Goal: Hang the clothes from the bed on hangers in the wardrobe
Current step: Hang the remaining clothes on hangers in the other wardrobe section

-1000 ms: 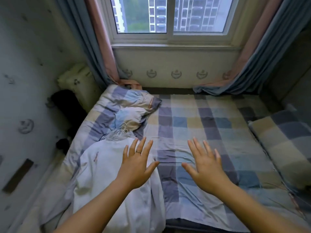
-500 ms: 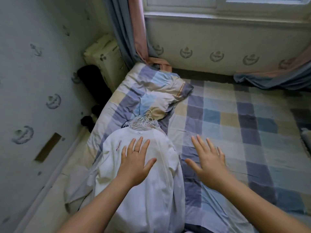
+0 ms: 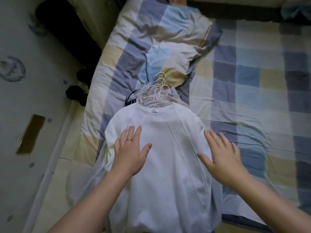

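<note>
White hangers (image 3: 159, 91) (bunched) against crumpled quilt (image 3: 168, 36)

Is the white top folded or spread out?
Spread out: the white top lies flat and full length, collar to hem, on the bed.

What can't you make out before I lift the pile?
Head view only:
Garments under white shirt: covered by it; count unknown.
Number of hanger hooks: bunched, too thin.
Text on collar label: too small.
Whether left hand or right hand touches it: unclear from above.
wardrobe: outside the frame.
</note>
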`<state>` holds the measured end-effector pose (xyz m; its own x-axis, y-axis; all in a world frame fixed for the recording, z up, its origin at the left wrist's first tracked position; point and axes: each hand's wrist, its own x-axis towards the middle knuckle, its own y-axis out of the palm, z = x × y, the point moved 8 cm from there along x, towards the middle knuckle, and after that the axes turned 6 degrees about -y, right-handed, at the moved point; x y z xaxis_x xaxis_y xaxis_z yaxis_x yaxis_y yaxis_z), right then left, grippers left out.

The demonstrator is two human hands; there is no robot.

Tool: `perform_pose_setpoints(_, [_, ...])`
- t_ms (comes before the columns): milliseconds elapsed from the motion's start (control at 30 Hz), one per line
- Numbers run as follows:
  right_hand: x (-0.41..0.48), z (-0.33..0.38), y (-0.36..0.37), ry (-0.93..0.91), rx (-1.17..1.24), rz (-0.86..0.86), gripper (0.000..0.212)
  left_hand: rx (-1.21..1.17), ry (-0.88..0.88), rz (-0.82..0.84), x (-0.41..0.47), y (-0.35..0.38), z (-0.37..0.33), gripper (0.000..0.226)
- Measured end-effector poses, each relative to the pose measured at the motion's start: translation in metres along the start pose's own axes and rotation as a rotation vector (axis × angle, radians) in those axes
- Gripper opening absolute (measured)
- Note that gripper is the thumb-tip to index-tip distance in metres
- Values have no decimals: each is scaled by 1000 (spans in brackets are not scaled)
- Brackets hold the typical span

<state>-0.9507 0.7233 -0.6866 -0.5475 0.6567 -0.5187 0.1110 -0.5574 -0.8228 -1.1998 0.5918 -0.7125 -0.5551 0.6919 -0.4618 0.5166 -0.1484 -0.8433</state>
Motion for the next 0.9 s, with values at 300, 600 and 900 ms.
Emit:
perform_pose_setpoints(300, [174,31,71,20,8,-9,73,45,4,23,159,53,51,69])
perform_pose_setpoints(600, [286,27,97,31,-58,-72,67,73,-18,-125,246,61,73,52])
perform_pose_setpoints(900, [284,16,73,71,-102,-95,54,-67,26,-284,241,27,71,21])
